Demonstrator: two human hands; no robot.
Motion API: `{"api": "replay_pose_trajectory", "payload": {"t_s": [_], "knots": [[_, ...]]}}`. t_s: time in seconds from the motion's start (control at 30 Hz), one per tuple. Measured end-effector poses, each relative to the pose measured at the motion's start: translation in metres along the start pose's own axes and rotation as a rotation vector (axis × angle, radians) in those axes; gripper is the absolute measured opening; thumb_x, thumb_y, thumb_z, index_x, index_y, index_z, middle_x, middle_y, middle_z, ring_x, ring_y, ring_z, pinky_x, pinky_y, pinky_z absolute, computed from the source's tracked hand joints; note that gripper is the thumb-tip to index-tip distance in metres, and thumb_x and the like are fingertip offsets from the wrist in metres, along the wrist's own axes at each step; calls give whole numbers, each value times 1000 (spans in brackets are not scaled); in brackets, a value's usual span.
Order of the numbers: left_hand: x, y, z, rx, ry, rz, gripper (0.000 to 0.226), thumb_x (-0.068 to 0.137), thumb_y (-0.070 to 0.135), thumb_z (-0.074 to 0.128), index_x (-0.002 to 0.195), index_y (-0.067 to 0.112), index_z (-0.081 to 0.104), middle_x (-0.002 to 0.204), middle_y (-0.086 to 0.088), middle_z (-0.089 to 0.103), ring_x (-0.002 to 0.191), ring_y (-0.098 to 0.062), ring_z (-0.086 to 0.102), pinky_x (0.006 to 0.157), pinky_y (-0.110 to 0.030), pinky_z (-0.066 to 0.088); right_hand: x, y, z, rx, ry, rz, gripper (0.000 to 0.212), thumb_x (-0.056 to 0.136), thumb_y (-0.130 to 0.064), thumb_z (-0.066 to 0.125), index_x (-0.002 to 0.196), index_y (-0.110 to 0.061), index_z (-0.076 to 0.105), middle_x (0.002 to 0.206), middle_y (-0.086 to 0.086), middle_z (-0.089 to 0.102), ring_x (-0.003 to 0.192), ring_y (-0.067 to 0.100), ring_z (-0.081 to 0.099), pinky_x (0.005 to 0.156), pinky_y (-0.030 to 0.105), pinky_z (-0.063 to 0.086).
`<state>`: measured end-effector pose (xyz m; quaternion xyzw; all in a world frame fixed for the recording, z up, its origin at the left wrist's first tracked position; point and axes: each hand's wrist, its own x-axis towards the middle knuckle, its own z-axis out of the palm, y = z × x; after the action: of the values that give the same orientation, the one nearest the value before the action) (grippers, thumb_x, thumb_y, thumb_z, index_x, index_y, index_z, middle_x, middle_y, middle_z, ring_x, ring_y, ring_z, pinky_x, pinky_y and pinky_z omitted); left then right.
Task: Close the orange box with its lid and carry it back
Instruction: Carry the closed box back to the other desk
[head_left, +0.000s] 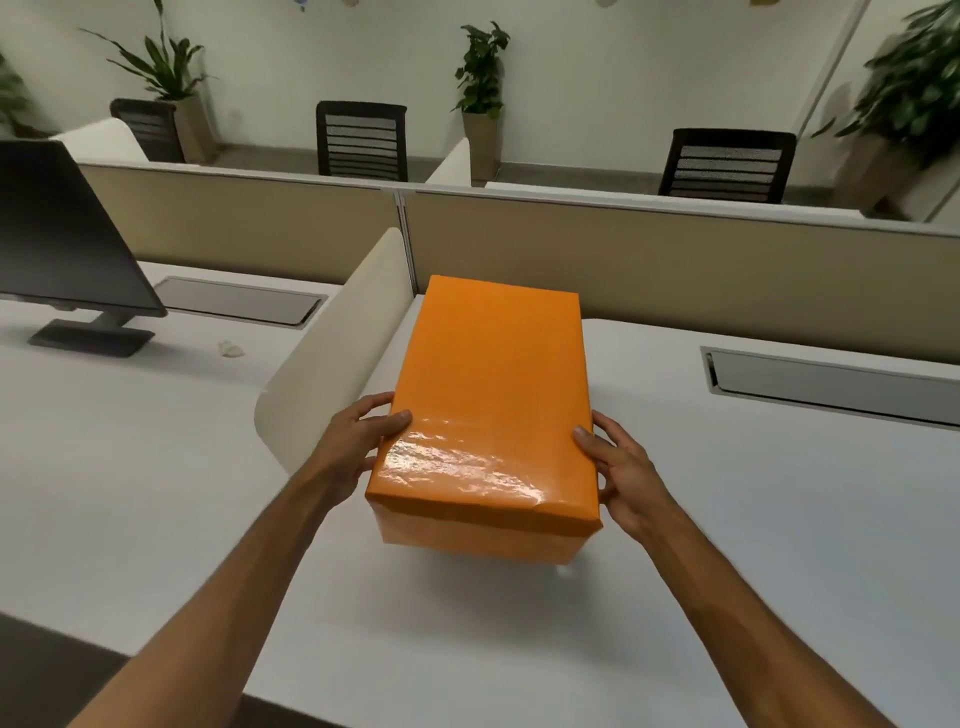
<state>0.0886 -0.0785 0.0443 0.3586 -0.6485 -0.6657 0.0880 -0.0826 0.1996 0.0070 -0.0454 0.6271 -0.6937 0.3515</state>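
The orange box (493, 395) is in the middle of the view with its glossy orange lid on top, over the white desk (467, 623). My left hand (358, 441) grips its left side near the front corner, thumb on the lid's edge. On the opposite side, my right hand (621, 473) holds the box's right wall, thumb resting on the lid. The box seems slightly raised off the desk, though its underside is hidden.
A curved cream divider (332, 353) stands just left of the box. A dark monitor (67, 239) sits at the far left. Beige partitions (675, 260) run across the back, with black chairs (361, 137) and potted plants (480, 67) behind. A grey cable tray (831, 384) lies at right.
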Motion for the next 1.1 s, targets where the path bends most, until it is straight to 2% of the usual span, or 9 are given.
{"api": "replay_pose_trajectory", "payload": {"t_s": [0.1, 0.23, 0.3, 0.43, 0.6, 0.73, 0.83, 0.97, 1.1], "knots": [[30, 6, -10, 6, 15, -17, 51, 88, 29, 69, 137, 25, 52, 120, -8, 67, 101, -30, 68, 74, -43, 57, 26, -3, 13, -4, -16, 0, 69, 80, -41, 74, 141, -34, 45, 129, -6, 63, 119, 28, 60, 95, 59, 50], [73, 10, -21, 4, 44, -63, 50, 89, 29, 67, 137, 26, 52, 125, -9, 65, 108, -32, 65, 92, -53, 53, 65, -6, 26, -4, -20, 4, 76, 80, -41, 75, 147, -31, 41, 137, -1, 60, 121, 31, 59, 97, 63, 48], [90, 12, -26, 17, 50, -76, 48, 92, 28, 64, 138, 26, 51, 125, -8, 64, 109, -32, 63, 96, -54, 51, 84, -9, 33, -22, -17, 5, 81, 77, -43, 76, 148, -30, 40, 138, 0, 59, 122, 31, 58, 96, 62, 49], [119, 16, -33, 20, 60, -99, 44, 95, 23, 59, 138, 25, 50, 123, -8, 64, 106, -28, 63, 92, -48, 52, 112, -11, 48, -38, -9, -10, 76, 81, -40, 75, 147, -30, 40, 138, 0, 58, 120, 29, 59, 95, 60, 51], [154, 19, -45, 56, 41, -114, 46, 96, 22, 57, 141, 23, 49, 127, -8, 63, 109, -28, 61, 100, -51, 47, 139, -15, 67, -56, 9, -16, 67, 84, -39, 74, 142, -33, 42, 135, -3, 58, 109, 19, 62, 88, 54, 54], [181, 22, -57, 63, 8, -132, 45, 96, 23, 58, 140, 24, 49, 130, -9, 61, 113, -30, 59, 102, -53, 46, 158, -16, 79, -71, 34, -1, 68, 84, -40, 73, 143, -34, 40, 133, -3, 57, 113, 24, 60, 89, 55, 54], [197, 27, -63, 70, -4, -131, 45, 97, 24, 56, 141, 23, 47, 132, -10, 59, 113, -31, 58, 94, -49, 48, 170, -15, 87, -65, 40, 7, 69, 85, -41, 72, 145, -33, 39, 130, -5, 59, 111, 21, 61, 88, 53, 54], [213, 33, -65, 55, 17, -131, 44, 99, 24, 53, 143, 20, 46, 130, -9, 60, 108, -30, 59, 88, -47, 49, 183, -20, 99, -124, 62, -1, 66, 88, -43, 68, 146, -32, 39, 133, -3, 57, 104, 17, 62, 78, 43, 54], [225, 35, -69, 92, 4, -106, 47, 100, 27, 50, 146, 19, 42, 135, -12, 58, 112, -33, 60, 96, -52, 49, 191, -25, 109, -222, 127, -28, 65, 91, -44, 64, 149, -27, 38, 137, 2, 55, 109, 22, 57, 85, 44, 50]]}}
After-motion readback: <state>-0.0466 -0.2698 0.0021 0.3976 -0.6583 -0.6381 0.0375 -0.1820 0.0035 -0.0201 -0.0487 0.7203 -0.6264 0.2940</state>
